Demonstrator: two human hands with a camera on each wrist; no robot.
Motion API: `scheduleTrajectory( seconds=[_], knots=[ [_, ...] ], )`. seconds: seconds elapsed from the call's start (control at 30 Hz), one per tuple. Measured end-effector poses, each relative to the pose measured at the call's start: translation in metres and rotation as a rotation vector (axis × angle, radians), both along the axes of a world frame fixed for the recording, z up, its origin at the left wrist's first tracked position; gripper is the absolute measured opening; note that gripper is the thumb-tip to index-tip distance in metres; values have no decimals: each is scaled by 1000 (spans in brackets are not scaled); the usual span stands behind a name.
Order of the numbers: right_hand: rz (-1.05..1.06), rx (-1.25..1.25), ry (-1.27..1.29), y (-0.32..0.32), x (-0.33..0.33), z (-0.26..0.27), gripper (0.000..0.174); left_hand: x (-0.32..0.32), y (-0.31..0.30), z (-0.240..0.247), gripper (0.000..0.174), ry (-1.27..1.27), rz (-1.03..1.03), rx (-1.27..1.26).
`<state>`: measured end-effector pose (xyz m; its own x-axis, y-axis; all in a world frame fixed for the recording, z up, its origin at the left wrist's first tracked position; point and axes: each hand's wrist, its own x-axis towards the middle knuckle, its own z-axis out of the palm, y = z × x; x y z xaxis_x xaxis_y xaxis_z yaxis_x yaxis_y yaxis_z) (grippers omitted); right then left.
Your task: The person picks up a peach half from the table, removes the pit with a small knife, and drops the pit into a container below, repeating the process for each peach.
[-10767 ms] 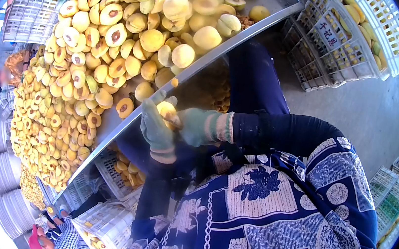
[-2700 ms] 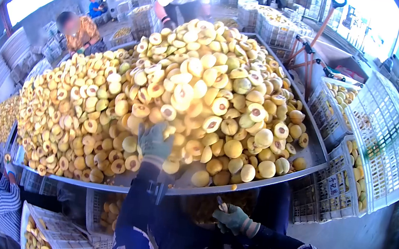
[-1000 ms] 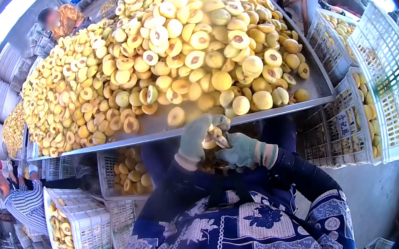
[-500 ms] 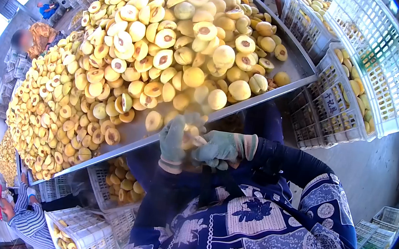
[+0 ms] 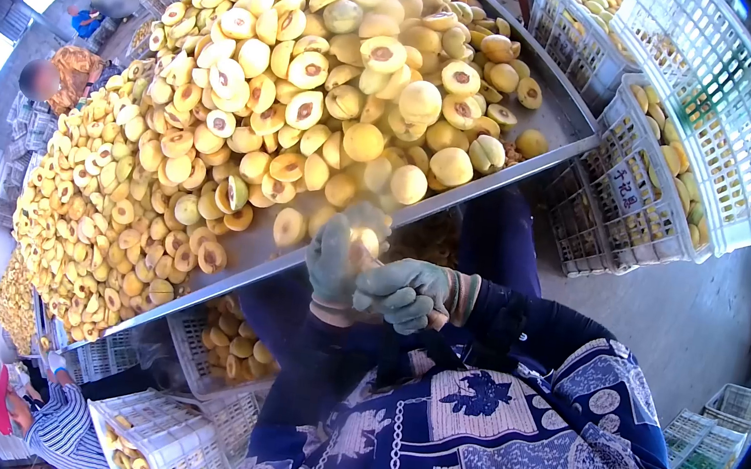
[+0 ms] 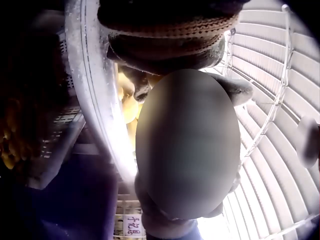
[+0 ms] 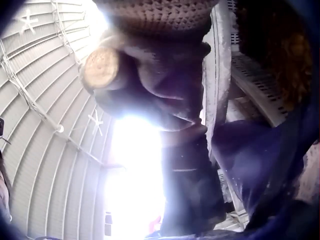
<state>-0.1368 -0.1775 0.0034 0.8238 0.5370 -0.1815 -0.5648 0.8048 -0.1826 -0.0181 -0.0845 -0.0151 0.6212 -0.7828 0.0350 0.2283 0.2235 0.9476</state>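
In the head view, my gloved left hand (image 5: 331,262) holds a yellow apricot (image 5: 363,241) just beyond the near edge of the metal table (image 5: 283,263). Against it, my gloved right hand (image 5: 406,293) has its fingers curled round a small tool, whose wooden handle end (image 5: 437,320) pokes out below the fist. The same round handle end (image 7: 101,67) faces the camera in the right wrist view. The tool's working end is hidden between the hands and the fruit. A large blurred oval covers much of the left wrist view.
Halved apricots (image 5: 220,126) are heaped high on the table. White plastic crates (image 5: 643,197) of fruit stand at the right, and another crate (image 5: 168,439) at lower left. Fruit also sits in a crate under the table. Other people (image 5: 75,427) are around the table.
My left hand has come back from the heap with an apricot, and my right hand has risen from the lap to it. Lately the right fist has turned, showing the handle end.
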Motion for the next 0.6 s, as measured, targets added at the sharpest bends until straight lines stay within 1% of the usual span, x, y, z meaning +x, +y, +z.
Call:
scheduleTrajectory(
  seconds=[0.03,0.07,0.1,0.13,0.17,0.2,0.23,0.27,0.3,0.33,0.37,0.4,0.47,0.5,0.53,0.57,0.6],
  knots=[
    [-58,149,-102,4,-1,-7,29,-1,-2,2,50,239,11,-72],
    [-117,298,-203,9,-2,-12,32,-1,-4,-1,50,240,11,-72],
    [-136,410,-218,13,-1,-12,32,-2,-8,-2,48,201,40,-145],
    [-133,408,-216,16,-2,-11,32,-2,-11,-2,46,163,70,-219],
    [-177,442,-269,19,-3,-9,32,-2,-9,0,40,157,110,-224],
    [-218,473,-323,20,-3,-3,32,-1,-7,-2,40,158,118,-229],
    [-237,325,-285,15,-7,6,30,2,-5,-5,38,17,266,-184],
    [-216,322,-287,8,-7,6,30,7,-1,-5,36,-128,420,-136],
    [-259,184,-105,3,-7,4,30,19,10,3,33,-91,444,-92],
    [-296,44,71,0,-6,1,29,28,21,5,31,-8,530,-160],
    [-260,-111,162,-3,-7,-2,29,42,39,9,30,-105,574,-130],
    [-222,-111,149,-2,-6,-5,29,55,64,13,29,-197,621,-94],
    [-236,-588,334,3,-4,-11,24,82,114,21,29,-289,771,165],
    [-221,-592,325,7,-3,-13,24,102,149,12,28,-449,807,372],
    [-278,-612,382,10,-2,-16,23,123,181,-3,27,-604,830,583],
    [-337,-629,441,12,0,-18,22,139,199,-7,27,-600,840,586],
    [-327,-630,442,14,1,-17,22,151,217,-13,28,-894,828,768]
  ],
)
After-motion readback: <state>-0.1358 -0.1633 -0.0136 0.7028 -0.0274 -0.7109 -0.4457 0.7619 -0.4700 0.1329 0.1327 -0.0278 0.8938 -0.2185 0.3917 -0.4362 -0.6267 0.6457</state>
